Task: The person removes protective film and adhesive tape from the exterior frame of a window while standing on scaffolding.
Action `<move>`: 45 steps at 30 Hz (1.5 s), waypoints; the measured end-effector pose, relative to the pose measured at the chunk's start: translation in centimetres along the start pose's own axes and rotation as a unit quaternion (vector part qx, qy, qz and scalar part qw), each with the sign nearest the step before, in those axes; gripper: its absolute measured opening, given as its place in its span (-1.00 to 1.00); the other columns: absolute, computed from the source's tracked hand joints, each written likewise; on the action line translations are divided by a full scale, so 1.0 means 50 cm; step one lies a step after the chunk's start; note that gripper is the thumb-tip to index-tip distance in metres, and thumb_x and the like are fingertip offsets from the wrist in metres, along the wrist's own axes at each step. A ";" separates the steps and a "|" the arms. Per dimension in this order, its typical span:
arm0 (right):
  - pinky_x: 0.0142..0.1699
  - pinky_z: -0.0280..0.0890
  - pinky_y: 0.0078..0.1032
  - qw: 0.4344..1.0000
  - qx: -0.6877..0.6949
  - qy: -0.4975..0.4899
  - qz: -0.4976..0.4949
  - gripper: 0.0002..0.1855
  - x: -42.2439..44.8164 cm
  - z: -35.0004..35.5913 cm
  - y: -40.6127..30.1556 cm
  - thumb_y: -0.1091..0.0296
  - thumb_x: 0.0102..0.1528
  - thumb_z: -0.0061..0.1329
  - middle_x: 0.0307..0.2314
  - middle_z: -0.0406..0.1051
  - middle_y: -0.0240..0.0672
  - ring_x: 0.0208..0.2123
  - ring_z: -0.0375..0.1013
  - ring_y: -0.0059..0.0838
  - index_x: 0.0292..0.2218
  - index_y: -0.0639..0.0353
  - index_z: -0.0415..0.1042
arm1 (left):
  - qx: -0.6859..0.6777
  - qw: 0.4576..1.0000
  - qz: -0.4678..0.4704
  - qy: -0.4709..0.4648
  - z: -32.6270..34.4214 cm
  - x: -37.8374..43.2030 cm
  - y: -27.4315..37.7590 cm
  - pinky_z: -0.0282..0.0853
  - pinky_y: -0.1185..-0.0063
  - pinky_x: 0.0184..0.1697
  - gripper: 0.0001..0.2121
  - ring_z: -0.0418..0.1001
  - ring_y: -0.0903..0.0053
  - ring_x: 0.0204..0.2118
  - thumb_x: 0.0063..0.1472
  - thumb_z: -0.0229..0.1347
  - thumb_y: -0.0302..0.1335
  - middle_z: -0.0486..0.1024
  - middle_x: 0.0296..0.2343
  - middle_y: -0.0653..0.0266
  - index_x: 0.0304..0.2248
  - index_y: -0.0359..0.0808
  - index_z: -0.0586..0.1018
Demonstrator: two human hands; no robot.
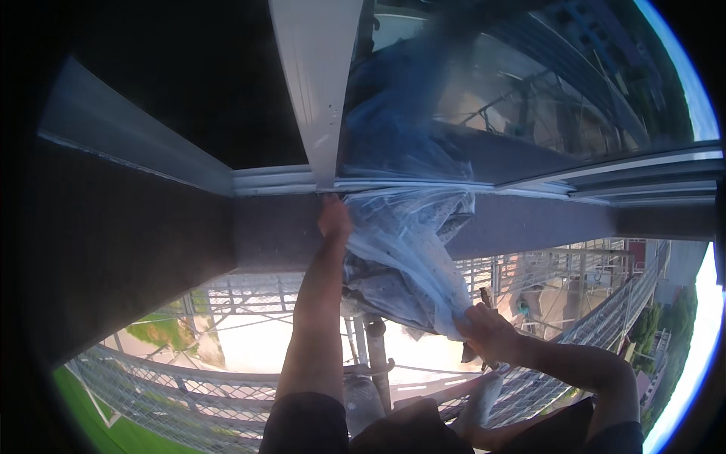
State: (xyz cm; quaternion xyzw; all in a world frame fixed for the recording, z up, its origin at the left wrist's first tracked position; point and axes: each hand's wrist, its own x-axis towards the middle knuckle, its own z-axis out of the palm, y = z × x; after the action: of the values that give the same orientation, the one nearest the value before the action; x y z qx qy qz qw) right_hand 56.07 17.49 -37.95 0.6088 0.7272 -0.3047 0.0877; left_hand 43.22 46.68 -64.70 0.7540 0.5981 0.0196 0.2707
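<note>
A crumpled clear plastic sheet (400, 227) hangs over the windowsill, stretched down and to the right. My right hand (488, 335) grips its lower end. A dark, narrow object (485, 297) pokes out beside that hand; I cannot tell what it is or whether I hold it. With the arm held out straight, my left hand (334, 218) is up against the foot of the white window frame upright (317, 96), at the sheet's left edge. Its fingertips are hard to make out. Dark-spotted grey material (380, 289) shows under the plastic.
Glass (510, 96) right of the upright reflects scaffolding. Below the window runs a grey wall (272, 232), with a dark side wall (142, 244) at left. Scaffold mesh decking (198, 386) and a metal pole (377, 363) lie beneath me, with ground visible far below.
</note>
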 end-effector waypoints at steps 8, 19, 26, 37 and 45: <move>-0.24 0.29 -0.36 0.998 -0.032 -0.051 0.018 -0.30 -0.014 -0.016 0.002 0.29 -0.29 0.18 -0.37 0.22 -0.17 -0.32 0.26 -0.24 -0.08 0.23 0.23 | 0.057 0.993 0.051 -0.084 0.006 -0.018 -0.024 0.41 0.40 -0.21 -0.86 0.48 0.23 -0.27 0.06 -0.04 -0.48 0.52 -0.41 0.16 -0.46 -0.17 0.58; -0.22 0.28 -0.25 0.989 0.111 -0.029 0.092 -0.53 -0.100 0.059 0.051 0.45 -0.13 -0.05 -0.37 0.24 -0.08 -0.29 0.28 -0.10 -0.12 0.25 0.25 | 0.017 0.961 0.208 -0.180 -0.018 -0.161 0.037 0.41 0.34 -0.29 -0.85 0.50 0.16 -0.37 -0.02 -0.02 -0.50 0.52 -0.47 0.08 -0.50 -0.22 0.59; -0.20 0.31 -0.23 0.978 0.149 0.001 0.148 -0.55 -0.157 0.075 0.052 0.43 -0.12 -0.07 -0.38 0.25 -0.13 -0.26 0.30 -0.11 -0.12 0.19 0.24 | 0.077 0.948 0.237 -0.197 -0.008 -0.239 0.111 0.38 0.32 -0.35 -0.90 0.48 0.20 -0.39 -0.04 0.00 -0.48 0.49 -0.51 0.09 -0.56 -0.25 0.56; -0.21 0.31 -0.24 0.959 0.178 0.000 0.223 -0.51 -0.289 0.151 0.079 0.39 -0.13 -0.07 -0.36 0.24 -0.13 -0.28 0.31 -0.10 -0.09 0.07 0.24 | 0.062 0.903 0.338 -0.259 0.015 -0.355 0.185 0.36 0.34 -0.33 -0.92 0.46 0.19 -0.39 -0.06 0.01 -0.52 0.49 -0.52 0.10 -0.56 -0.25 0.55; -0.26 0.30 -0.26 0.952 0.209 0.062 0.215 -0.51 -0.354 0.172 0.075 0.43 -0.17 -0.02 -0.39 0.21 -0.16 -0.29 0.31 -0.13 -0.15 0.05 0.20 | 0.111 0.891 0.310 -0.313 -0.005 -0.408 0.265 0.36 0.34 -0.32 -0.91 0.46 0.20 -0.37 -0.04 0.01 -0.52 0.49 -0.50 0.03 -0.56 -0.31 0.54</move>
State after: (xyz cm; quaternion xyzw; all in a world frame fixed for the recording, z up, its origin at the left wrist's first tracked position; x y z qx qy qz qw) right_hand 61.82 -1.68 -37.25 0.7731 0.5034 -0.3852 -0.0235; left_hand 49.15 26.35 -52.75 0.8935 0.2163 -0.2009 0.3384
